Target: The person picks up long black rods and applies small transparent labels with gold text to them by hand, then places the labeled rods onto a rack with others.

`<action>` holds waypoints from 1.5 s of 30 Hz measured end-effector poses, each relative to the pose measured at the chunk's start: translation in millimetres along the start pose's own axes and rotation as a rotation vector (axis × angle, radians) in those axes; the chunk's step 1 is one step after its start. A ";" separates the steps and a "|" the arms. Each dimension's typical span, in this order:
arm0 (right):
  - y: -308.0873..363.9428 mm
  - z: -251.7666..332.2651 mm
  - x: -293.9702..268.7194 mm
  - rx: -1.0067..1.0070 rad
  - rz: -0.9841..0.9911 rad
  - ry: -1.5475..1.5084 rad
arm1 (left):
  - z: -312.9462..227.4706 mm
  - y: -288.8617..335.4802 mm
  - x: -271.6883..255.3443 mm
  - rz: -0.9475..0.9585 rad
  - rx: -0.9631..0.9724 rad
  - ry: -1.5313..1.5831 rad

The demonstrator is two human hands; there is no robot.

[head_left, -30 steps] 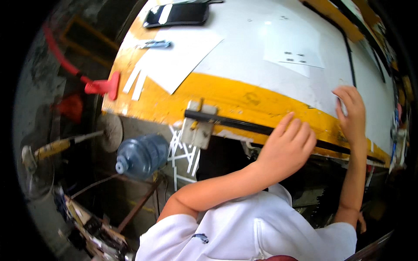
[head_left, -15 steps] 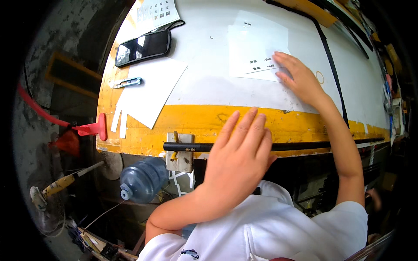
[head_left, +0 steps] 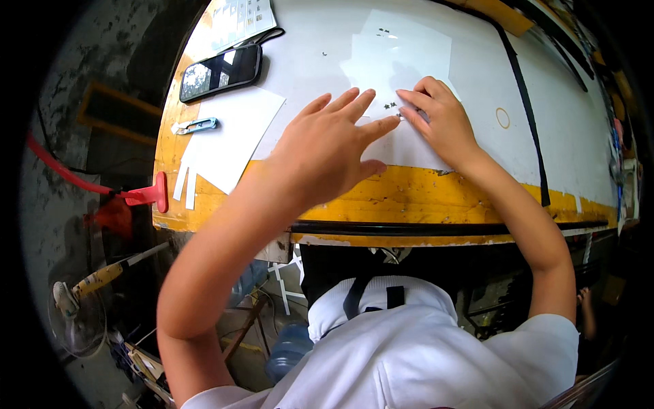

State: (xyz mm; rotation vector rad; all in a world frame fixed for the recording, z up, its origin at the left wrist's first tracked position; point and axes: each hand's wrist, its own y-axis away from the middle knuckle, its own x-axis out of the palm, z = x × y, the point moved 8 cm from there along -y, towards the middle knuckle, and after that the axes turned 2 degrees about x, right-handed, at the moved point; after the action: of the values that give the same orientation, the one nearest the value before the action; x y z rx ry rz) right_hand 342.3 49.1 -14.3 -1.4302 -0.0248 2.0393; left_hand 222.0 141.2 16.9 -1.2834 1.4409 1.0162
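White sheets (head_left: 402,54) with small black printed marks lie on the table ahead of me. My right hand (head_left: 441,121) is over their near part, fingers bent and thumb drawn in by the fingertips; whatever is between them is too small to make out. Just left of it is my left hand (head_left: 334,143), its fingers spread and nothing in its grasp. The left index fingertip comes close to the right thumb, beside the black marks (head_left: 390,105). A long black rod (head_left: 409,229) lies along the table's yellow front edge, nearer to me than both hands.
On the left lie a black phone (head_left: 221,73), a light-blue utility knife (head_left: 197,125) and a white sheet (head_left: 235,129) with cut strips. A red handle (head_left: 158,193) juts at the left corner. A black strap (head_left: 528,116) crosses the table on the right.
My left hand has left the area above the rod and reached forward to the sheets. My right hand has shifted left, its fingers now bent together. The rod's left end is now hidden.
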 end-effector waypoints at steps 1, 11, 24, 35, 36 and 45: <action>-0.9 -1.4 0.9 0.007 -0.021 -0.009 | 4.5 -5.7 5.2 0.022 0.018 -0.028; 0.3 -1.5 2.1 -0.016 -0.094 -0.067 | 22.5 -18.6 27.0 0.019 0.078 -0.110; -0.2 -8.5 3.1 0.097 -0.079 -0.120 | 18.5 -18.2 25.7 0.036 0.052 -0.117; -14.5 -23.6 18.9 0.242 0.070 -0.152 | 17.9 -17.1 28.6 0.019 0.068 -0.139; -14.7 -23.8 19.4 0.239 0.069 -0.126 | 17.6 -16.8 28.5 0.019 0.067 -0.141; -14.1 -24.9 20.0 0.249 0.127 -0.138 | 21.0 -16.8 32.5 0.025 0.072 -0.152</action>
State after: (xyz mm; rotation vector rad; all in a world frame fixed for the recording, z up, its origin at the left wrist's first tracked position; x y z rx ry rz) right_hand 366.3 62.2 -36.1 -1.1619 0.2595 2.1540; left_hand 240.1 152.1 -19.7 -1.1152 1.3676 1.0459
